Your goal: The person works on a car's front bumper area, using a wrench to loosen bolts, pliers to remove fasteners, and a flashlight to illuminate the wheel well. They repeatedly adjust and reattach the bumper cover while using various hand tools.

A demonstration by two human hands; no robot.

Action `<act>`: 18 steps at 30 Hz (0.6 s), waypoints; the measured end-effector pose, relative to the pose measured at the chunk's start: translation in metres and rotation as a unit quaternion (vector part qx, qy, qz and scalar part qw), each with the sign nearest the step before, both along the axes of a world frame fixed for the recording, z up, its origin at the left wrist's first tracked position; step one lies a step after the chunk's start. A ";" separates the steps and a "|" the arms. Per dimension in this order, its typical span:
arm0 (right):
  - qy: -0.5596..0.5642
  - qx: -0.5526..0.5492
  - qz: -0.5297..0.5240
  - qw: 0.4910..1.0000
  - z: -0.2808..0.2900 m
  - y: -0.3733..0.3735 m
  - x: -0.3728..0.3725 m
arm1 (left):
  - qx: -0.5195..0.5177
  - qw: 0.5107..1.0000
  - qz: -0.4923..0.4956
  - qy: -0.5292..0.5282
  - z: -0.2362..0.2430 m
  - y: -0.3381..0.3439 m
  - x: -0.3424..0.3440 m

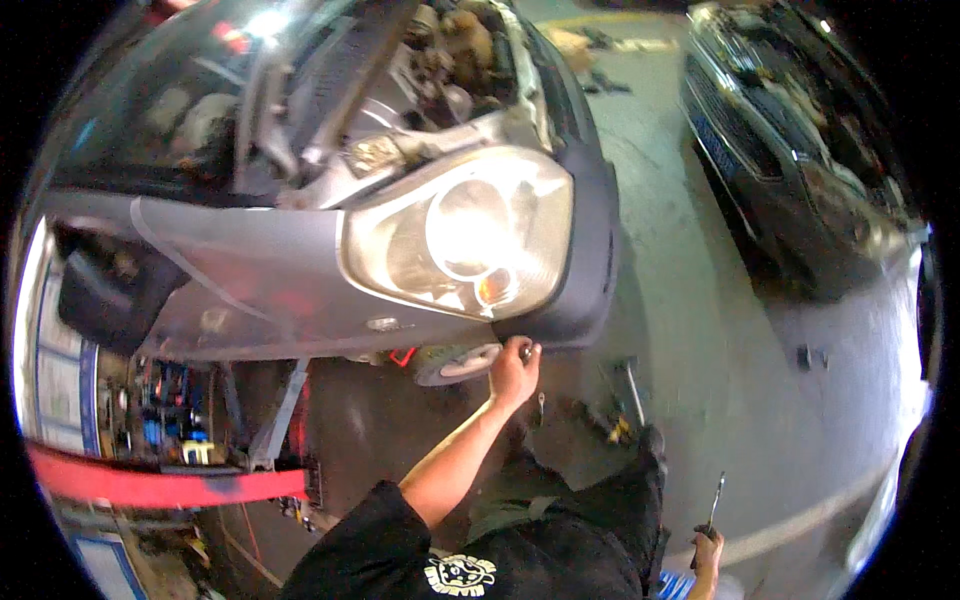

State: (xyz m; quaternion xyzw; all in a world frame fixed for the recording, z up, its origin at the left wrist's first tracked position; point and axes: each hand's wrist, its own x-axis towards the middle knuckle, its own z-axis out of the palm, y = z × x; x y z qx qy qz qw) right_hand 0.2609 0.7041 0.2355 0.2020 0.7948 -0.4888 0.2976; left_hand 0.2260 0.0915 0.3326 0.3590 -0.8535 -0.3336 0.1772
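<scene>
A silver car (260,260) stands raised in front of me, with its big clear headlight (470,235) and dark front bumper corner (590,270). My left hand (514,372) reaches up to the lower edge of that bumper, its fingers closed on a small dark fastener (526,350) there. Just left of the hand a round grey fitting (455,365) shows under the car. My right hand (706,552) hangs low at my side and holds a slim metal wrench (715,498) that points upward.
A black car (800,170) is parked on the right across the grey floor. Loose tools (625,415) lie on the floor near my dark trouser leg (600,510). A red lift arm (150,487) and cluttered shelves (165,420) are at the left.
</scene>
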 end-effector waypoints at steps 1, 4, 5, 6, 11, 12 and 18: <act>0.044 0.058 0.041 0.997 -0.012 0.016 0.049 | 0.000 1.000 0.030 0.010 0.002 -0.007 0.006; -0.008 0.213 0.006 0.977 -0.027 0.053 0.206 | -0.022 0.995 0.051 0.085 0.007 -0.030 0.030; 0.258 0.194 0.281 0.904 -0.025 0.054 0.248 | -0.013 0.998 0.030 0.054 0.007 -0.036 0.035; -0.052 0.225 0.094 0.968 -0.017 0.054 0.282 | 0.003 0.999 0.042 0.028 0.007 -0.043 0.038; -0.189 0.199 0.073 0.959 -0.019 -0.021 0.307 | -0.017 0.999 -0.033 -0.036 -0.001 -0.043 0.033; -0.194 0.188 0.078 0.960 -0.022 -0.031 0.302 | 0.020 0.998 -0.018 -0.051 -0.002 -0.038 0.031; -0.192 0.133 0.100 0.967 -0.043 -0.024 0.270 | 0.022 0.997 -0.040 0.062 0.000 -0.006 0.024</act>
